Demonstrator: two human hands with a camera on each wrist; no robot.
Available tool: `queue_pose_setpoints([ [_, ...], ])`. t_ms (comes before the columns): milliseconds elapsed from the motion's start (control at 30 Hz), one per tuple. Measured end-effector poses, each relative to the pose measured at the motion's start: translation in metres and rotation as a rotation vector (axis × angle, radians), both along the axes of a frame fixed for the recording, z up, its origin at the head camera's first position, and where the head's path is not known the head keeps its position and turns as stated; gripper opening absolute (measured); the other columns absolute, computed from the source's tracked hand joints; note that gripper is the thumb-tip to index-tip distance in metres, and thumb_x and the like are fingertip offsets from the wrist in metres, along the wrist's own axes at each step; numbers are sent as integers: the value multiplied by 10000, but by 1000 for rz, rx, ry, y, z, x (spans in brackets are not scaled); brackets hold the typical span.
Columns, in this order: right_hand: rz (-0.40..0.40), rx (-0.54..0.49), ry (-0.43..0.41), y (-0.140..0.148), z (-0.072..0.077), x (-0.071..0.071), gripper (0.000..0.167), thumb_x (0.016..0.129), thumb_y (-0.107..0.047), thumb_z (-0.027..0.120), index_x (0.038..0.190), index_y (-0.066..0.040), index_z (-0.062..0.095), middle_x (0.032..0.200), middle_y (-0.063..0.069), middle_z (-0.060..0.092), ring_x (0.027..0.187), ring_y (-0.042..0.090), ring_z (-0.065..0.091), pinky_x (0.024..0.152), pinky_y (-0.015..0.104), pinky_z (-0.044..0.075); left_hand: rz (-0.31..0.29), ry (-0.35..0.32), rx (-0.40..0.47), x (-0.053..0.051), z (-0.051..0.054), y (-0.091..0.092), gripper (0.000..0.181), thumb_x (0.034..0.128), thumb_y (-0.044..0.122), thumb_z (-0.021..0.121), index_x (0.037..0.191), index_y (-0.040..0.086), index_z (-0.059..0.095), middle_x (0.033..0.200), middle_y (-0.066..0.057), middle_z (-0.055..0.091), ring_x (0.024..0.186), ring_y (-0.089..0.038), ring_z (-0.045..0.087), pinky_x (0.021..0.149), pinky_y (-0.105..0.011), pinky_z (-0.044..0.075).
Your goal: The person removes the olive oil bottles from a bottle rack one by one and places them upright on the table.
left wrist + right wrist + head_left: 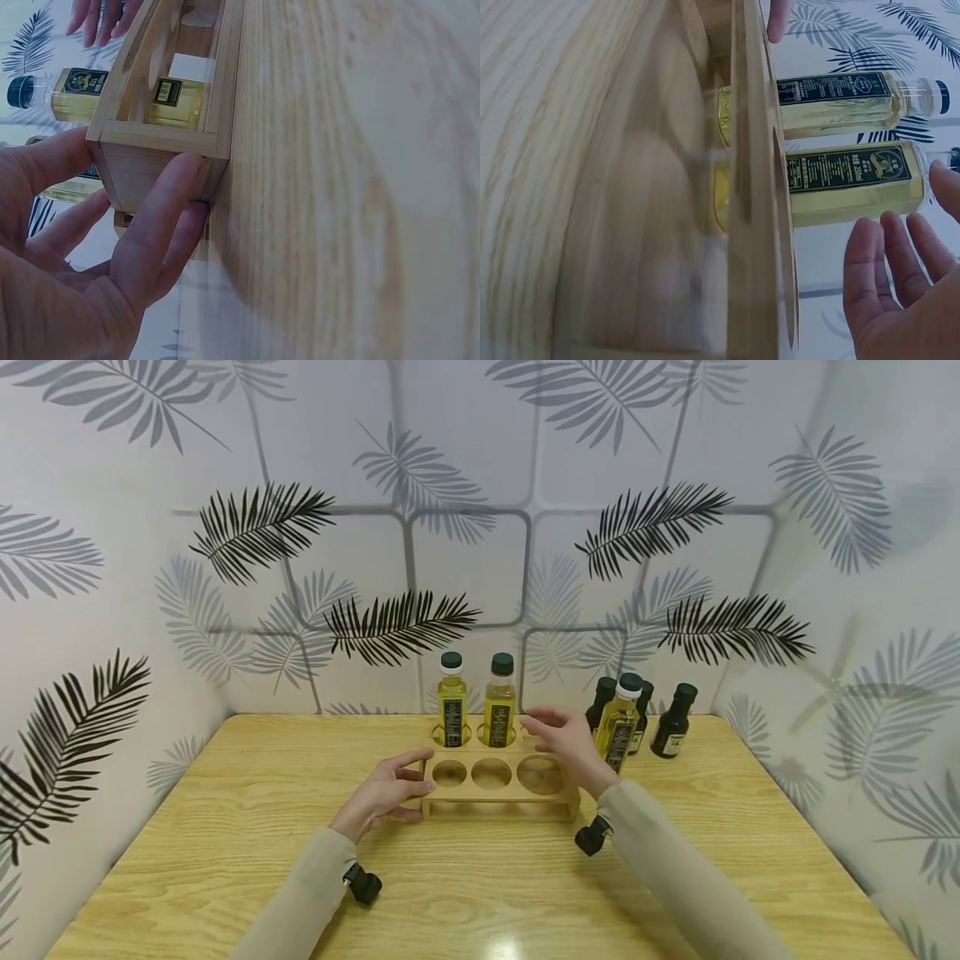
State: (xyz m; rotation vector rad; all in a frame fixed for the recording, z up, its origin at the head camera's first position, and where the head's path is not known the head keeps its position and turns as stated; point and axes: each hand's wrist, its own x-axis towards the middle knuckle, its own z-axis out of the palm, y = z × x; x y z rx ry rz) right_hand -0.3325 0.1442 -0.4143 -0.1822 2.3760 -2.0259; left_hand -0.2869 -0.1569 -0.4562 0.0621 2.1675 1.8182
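A two-tier wooden bottle rack (491, 793) with round holes stands on the table. Two clear bottles of yellow oil with green caps sit upright in its back row: a left bottle (452, 702) and a middle bottle (498, 702). My left hand (386, 793) rests its fingers against the rack's left end; in the left wrist view, fairly straight fingers (154, 232) touch the end panel. Beside the middle bottle, over the rack's right side, is my right hand (566, 739). In the right wrist view its loosely bent fingers (900, 262) hold nothing, just off the bottle (855, 184).
Another yellow oil bottle (618, 727) stands right of the rack, partly behind my right wrist. Several dark bottles with dark caps stand around it, one dark bottle (672, 722) farther right. A leaf-patterned wall (480, 568) rises behind the wooden table (285, 793).
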Motion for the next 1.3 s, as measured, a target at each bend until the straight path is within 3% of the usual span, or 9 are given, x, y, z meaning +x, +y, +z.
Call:
queue_pose_setpoints([
  [133, 42, -6, -35, -7, 0, -7, 511, 914, -324, 710, 1336, -62, 591, 1338, 132, 601, 1210, 277, 583, 967, 438, 534, 0, -3, 0, 1, 0, -1, 612, 936, 115, 671, 1486, 260, 445, 1412, -226, 454, 1161, -330, 593, 763, -452, 606],
  [500, 113, -12, -53, -21, 7, -19, 650, 927, -274, 698, 1498, -164, 407, 1512, 137, 423, 1360, 304, 456, 1107, 476, 417, -2, 8, 7, 0, -1, 0, 612, 934, 115, 673, 1485, 260, 449, 1419, -237, 448, 1193, -352, 574, 751, -456, 607],
  [733, 122, 75, -47, -26, 4, -34, 765, 896, -347, 728, 1540, -217, 336, 1535, 129, 390, 1395, 305, 407, 1119, 498, 393, 0, 10, 4, 0, -1, 0, 612, 933, 107, 673, 1485, 251, 450, 1425, -246, 443, 1207, -372, 560, 759, -460, 606],
  [1067, 151, 16, -81, -29, -2, -46, 821, 901, -275, 731, 1564, -143, 264, 1574, 134, 318, 1400, 317, 391, 1133, 489, 380, 2, -5, 4, 0, -2, -1, 605, 933, 104, 673, 1478, 258, 459, 1414, -225, 457, 1157, -326, 599, 756, -456, 607],
  [1300, 147, -26, -54, -29, -1, -48, 745, 901, -224, 731, 1534, -135, 349, 1539, 121, 403, 1354, 308, 459, 1108, 507, 404, 7, -5, 10, 0, -1, 0, 612, 929, 102, 677, 1479, 256, 459, 1415, -233, 453, 1177, -331, 588, 764, -455, 606],
])
